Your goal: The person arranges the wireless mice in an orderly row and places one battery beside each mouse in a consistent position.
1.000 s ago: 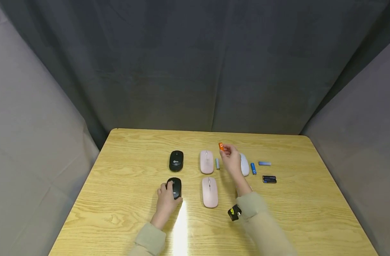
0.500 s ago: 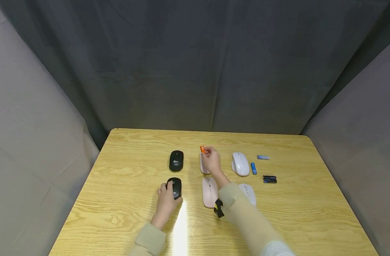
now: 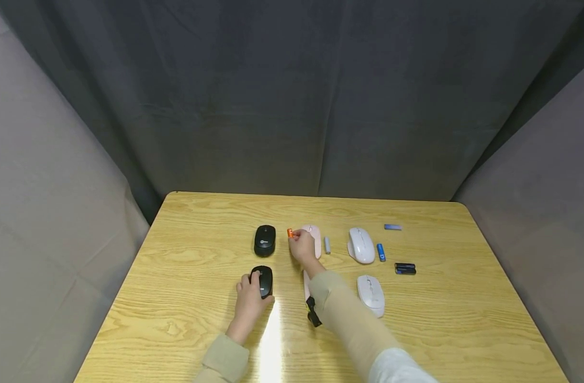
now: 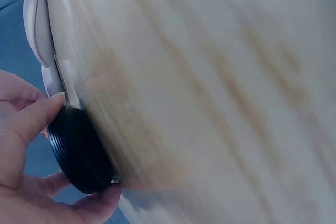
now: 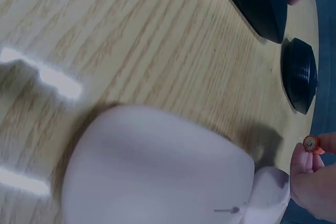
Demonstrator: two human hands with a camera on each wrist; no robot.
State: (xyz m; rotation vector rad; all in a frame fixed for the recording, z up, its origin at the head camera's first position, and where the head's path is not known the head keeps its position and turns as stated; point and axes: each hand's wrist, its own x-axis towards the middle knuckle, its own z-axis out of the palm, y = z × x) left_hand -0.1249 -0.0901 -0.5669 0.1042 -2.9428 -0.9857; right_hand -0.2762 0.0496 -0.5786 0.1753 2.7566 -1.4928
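Note:
My left hand (image 3: 250, 300) grips the nearer black computer mouse (image 3: 266, 282) on the wooden table; in the left wrist view thumb and fingers hold the sides of that mouse (image 4: 81, 150). Between the fingertips of my right hand (image 3: 302, 246) is an orange battery (image 3: 290, 233), pinched above the table. Its round end faces the camera in the right wrist view, where the battery (image 5: 311, 143) shows beyond the pink mice. The farther black mouse (image 3: 265, 240) lies just left of the battery. My right hand and sleeve partly cover the farther pink mouse (image 3: 314, 239) and the nearer pink mouse (image 3: 307, 284).
Right of the pink mice lie a grey battery (image 3: 327, 245), a white mouse (image 3: 361, 246) and another white mouse (image 3: 370, 295). Farther right are a blue battery (image 3: 381, 252), a light purple battery (image 3: 393, 227) and two dark batteries (image 3: 405, 268). A dark curtain (image 3: 253, 106) hangs behind the table.
My right hand has carried the orange battery leftward from beside the white mouse, past the farther pink mouse. The light purple battery has shifted away toward the back. My left hand stays put.

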